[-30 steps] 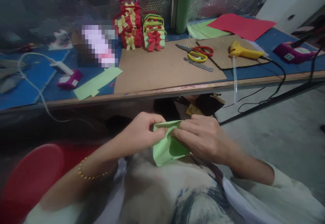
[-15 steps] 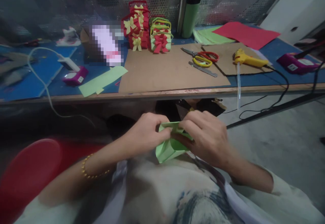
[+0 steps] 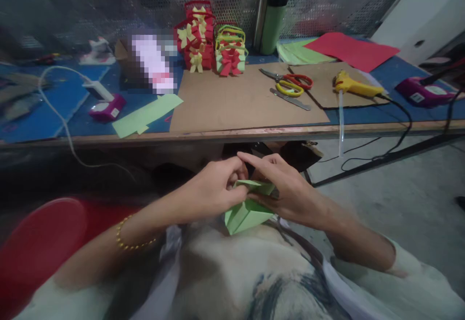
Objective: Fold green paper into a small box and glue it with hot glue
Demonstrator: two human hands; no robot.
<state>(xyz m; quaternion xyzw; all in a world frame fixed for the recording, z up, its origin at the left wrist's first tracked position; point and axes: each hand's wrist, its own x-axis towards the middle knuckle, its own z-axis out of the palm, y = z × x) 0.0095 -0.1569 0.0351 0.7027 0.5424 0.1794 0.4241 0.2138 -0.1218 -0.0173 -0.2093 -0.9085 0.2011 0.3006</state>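
A folded light-green paper box (image 3: 247, 216) is held in front of my body, below the table edge. My left hand (image 3: 225, 184) pinches its far left side, with the thumb inside the fold and the fingers curled behind. On the right, my right hand (image 3: 286, 189) grips the paper between thumb and fingers, its index finger stretched toward the left hand. The fingers partly hide the box's far wall.
On the table lie a cardboard sheet (image 3: 225, 107), scissors (image 3: 290, 85), a blade (image 3: 290, 99), a yellow glue gun (image 3: 358, 85) and a green paper strip (image 3: 148, 115). Small red baskets (image 3: 198, 39) and green baskets (image 3: 230, 51) stand behind. A red stool (image 3: 47, 242) is at left.
My right hand has shifted its grip, and its index finger now reaches over to my left fingertips. The far flap of the green paper box is folded lower, toward me.
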